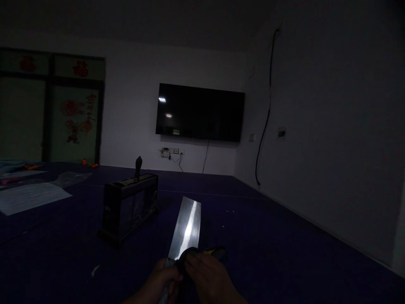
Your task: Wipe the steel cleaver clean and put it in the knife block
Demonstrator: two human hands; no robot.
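Note:
A broad steel cleaver (187, 227) points away from me over the dark blue table (268, 245), its flat side catching the light. My left hand (160, 283) is closed round its handle at the bottom of the view. My right hand (211, 278) presses a dark cloth (202, 253) with a yellowish edge against the base of the blade. A dark knife block (128, 207) stands ahead to the left with one black handle (138, 166) sticking up from it.
Sheets of paper (30, 196) and clear plastic (68, 178) lie at the left of the table, with small orange items (90, 164) farther back. A wall-mounted television (200, 112) hangs ahead. The room is very dim.

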